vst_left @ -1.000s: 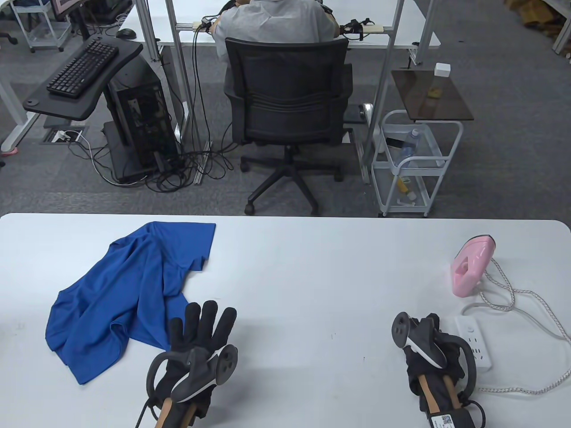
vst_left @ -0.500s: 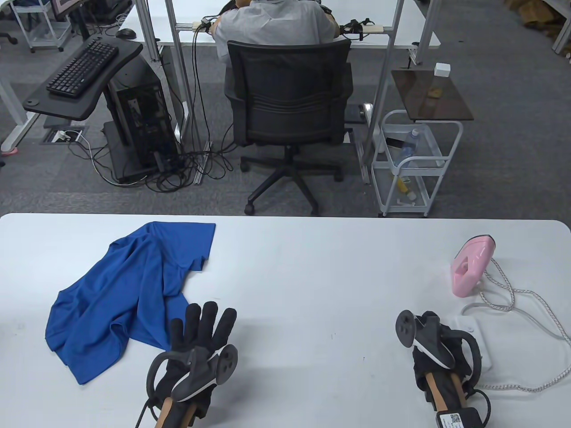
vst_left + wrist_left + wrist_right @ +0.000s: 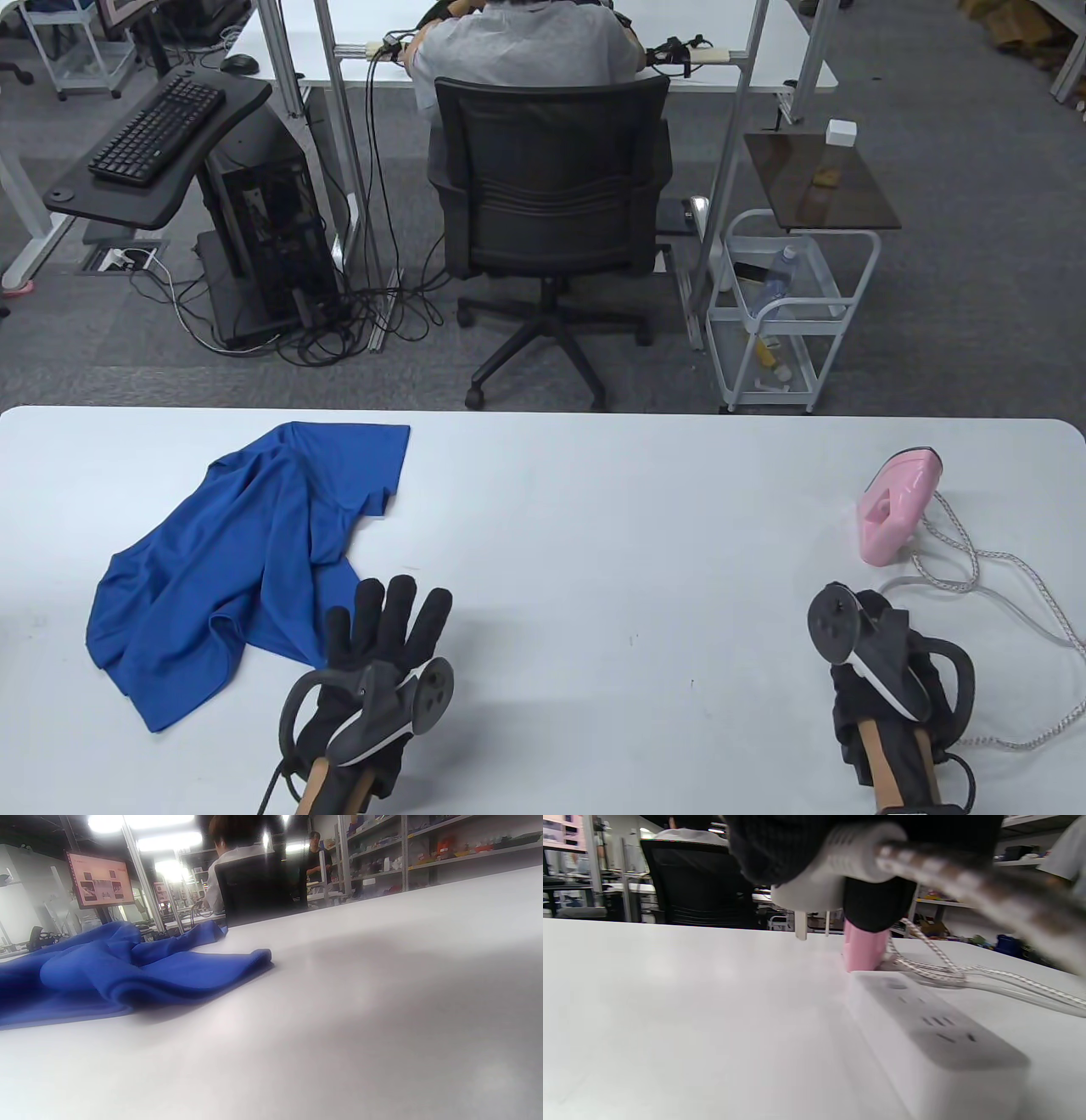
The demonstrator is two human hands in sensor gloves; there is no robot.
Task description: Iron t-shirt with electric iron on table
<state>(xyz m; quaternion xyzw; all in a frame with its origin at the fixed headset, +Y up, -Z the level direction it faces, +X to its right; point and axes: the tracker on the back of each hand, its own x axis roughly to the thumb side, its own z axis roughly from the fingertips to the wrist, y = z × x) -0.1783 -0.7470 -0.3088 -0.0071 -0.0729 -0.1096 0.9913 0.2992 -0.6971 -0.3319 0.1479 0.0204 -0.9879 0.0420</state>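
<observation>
A crumpled blue t-shirt [image 3: 246, 552] lies on the left of the white table [image 3: 594, 526]; it also shows in the left wrist view [image 3: 127, 971]. My left hand [image 3: 386, 624] rests flat with fingers spread at the shirt's near right edge and holds nothing. A pink iron [image 3: 895, 509] stands on end at the far right, its braided cord [image 3: 1010, 586] looping on the table. My right hand [image 3: 882, 654] grips the iron's white plug [image 3: 831, 878], prongs pointing down, just above a white power strip [image 3: 925, 1027]. The hand hides the strip in the table view.
Beyond the table's far edge stand a black office chair [image 3: 547, 178] with a seated person, a white wire cart [image 3: 785, 306] and a desk with a keyboard [image 3: 157, 127]. The cord trails past my right hand to the table's right edge.
My right hand has moved to the right with the plug and now covers the power strip. The left hand, shirt and iron have not moved.
</observation>
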